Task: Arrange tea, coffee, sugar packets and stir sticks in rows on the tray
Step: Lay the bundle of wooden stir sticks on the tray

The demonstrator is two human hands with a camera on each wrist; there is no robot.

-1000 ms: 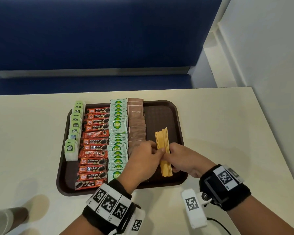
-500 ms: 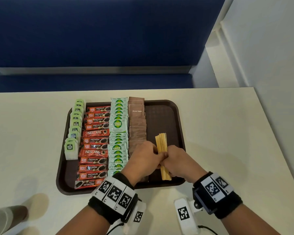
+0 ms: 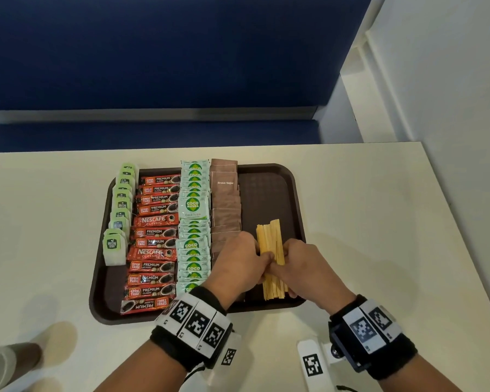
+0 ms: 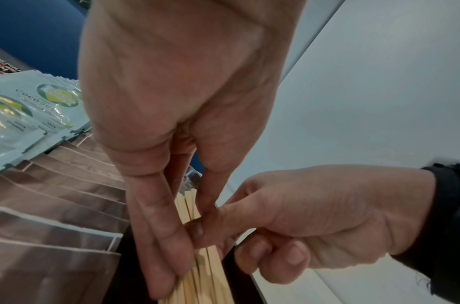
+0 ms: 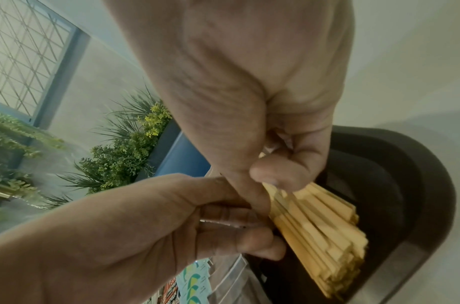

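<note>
Stir sticks (image 3: 270,250): a bundle of thin, flat, pale wooden strips, lying lengthwise on the right-hand part of the tray (image 3: 296,193), just beside the row of brown sugar packets (image 3: 225,205); judged light, stiff along the length yet easily snapped if bent, smooth-faced and prone to slide over one another and fan out (the near ends already look uneven in the right wrist view); best taken across the middle of the bundle, pressed from both flanks, so the strips stay stacked.

Left hand (image 3: 238,267): on the bundle's left flank, fingers (image 4: 156,236) laid straight down along the sticks with the thumb on the other side, pinching them; right hand (image 3: 303,267): on the right flank, thumb and curled fingers closed on the same bundle; the two hands meet over its middle, thumbs touching, far and near ends of the sticks projecting beyond them.

Further left on the tray: a row of coco sugar packets (image 3: 194,222), a row of coffee sachets (image 3: 153,241), a row of tea bags (image 3: 119,210); the tray rests on a pale table (image 3: 379,222).
</note>
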